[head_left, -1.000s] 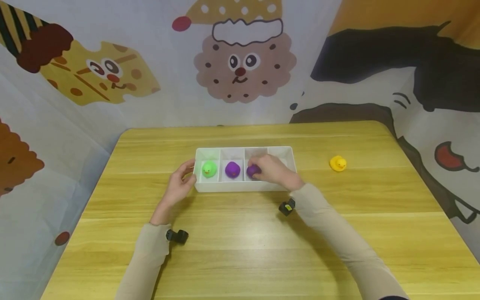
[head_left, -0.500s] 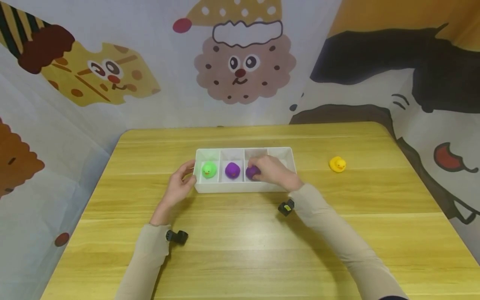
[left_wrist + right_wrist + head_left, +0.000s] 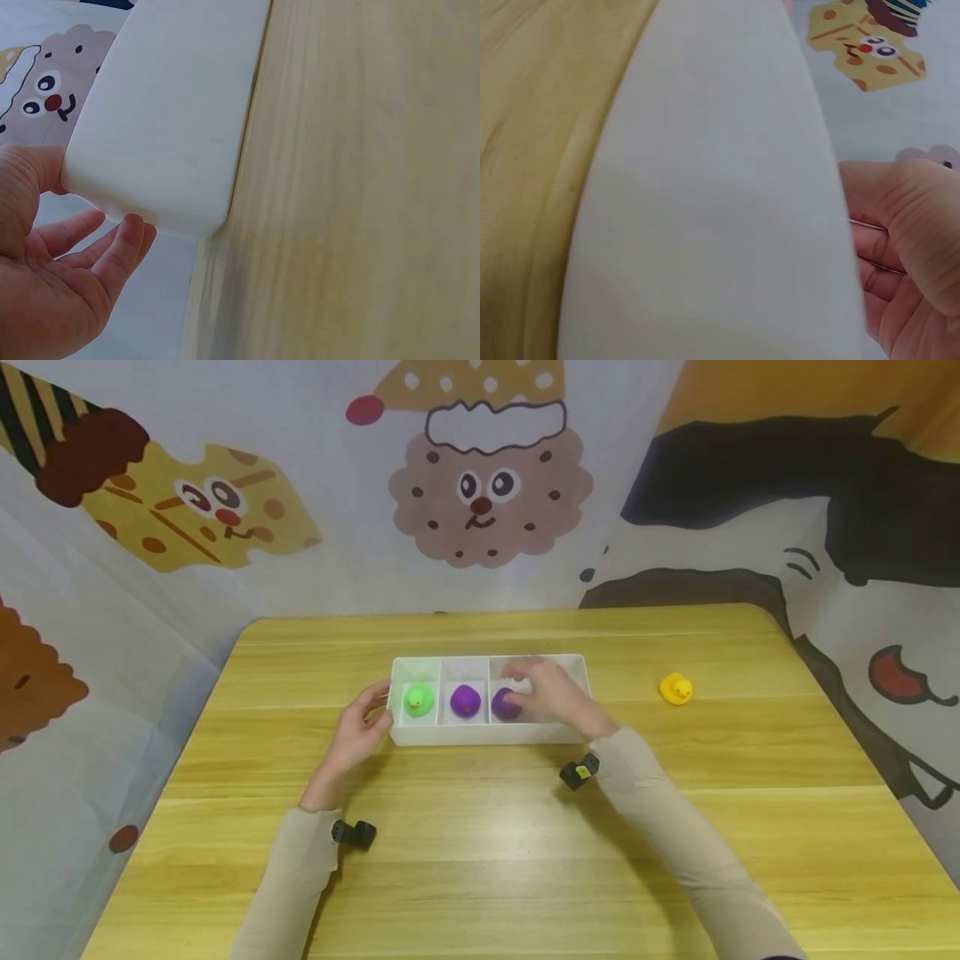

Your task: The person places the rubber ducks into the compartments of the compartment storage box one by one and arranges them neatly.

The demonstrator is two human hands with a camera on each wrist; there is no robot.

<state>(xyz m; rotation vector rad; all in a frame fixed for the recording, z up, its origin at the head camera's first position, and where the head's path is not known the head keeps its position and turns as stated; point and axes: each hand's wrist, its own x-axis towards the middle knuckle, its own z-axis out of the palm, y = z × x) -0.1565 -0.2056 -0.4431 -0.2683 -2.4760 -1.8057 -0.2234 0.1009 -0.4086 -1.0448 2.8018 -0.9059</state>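
A white tray (image 3: 450, 735) with compartments in a row stands on the table. In its leftmost compartment sits a green rubber duck (image 3: 418, 700), and beside that a purple rubber duck (image 3: 465, 701). A second purple duck (image 3: 506, 704) lies in the third compartment, partly covered by my right hand (image 3: 551, 693). The fingers of that hand are spread apart above this duck, thumb over its right side. At the tray's left end my left hand (image 3: 360, 731) touches the outside, thumb by the rim and fingertips against the end wall (image 3: 150, 221) in the left wrist view.
A yellow rubber duck (image 3: 677, 689) sits on the wooden table (image 3: 480, 843) to the right of the tray. Behind the table hangs a cloth (image 3: 337, 577) printed with cartoon food. Small black cameras are worn on both wrists.
My right hand has let go of the purple duck in the third compartment; its fingers have opened and the hand has shifted slightly right. The left hand has stayed at the tray's end.
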